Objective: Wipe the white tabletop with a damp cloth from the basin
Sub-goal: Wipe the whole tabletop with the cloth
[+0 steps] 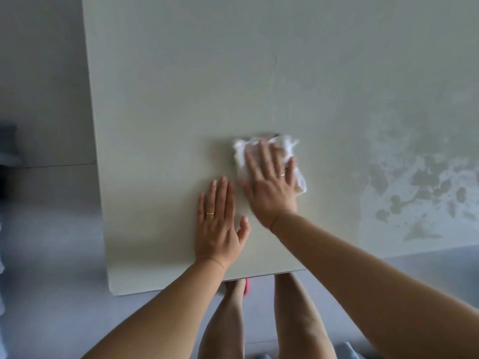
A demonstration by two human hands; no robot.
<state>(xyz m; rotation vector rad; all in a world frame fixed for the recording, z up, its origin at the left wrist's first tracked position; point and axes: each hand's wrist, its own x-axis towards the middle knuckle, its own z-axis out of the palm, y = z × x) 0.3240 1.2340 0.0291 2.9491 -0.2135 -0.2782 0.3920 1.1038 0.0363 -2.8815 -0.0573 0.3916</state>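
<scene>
The white tabletop (181, 99) fills most of the head view. A crumpled white cloth (293, 149) lies on it near the middle. My right hand (269, 182) presses flat on the cloth with straight, spread fingers and covers most of it. Just to its left, my left hand (217, 221) rests flat on the bare tabletop, fingers straight, a gold ring on one finger. The basin is not in view.
Wet streaks and patches (420, 185) shine on the right side of the tabletop. The table's near edge (207, 286) and left edge border a grey floor (46, 255). My bare legs (259, 320) stand below the near edge.
</scene>
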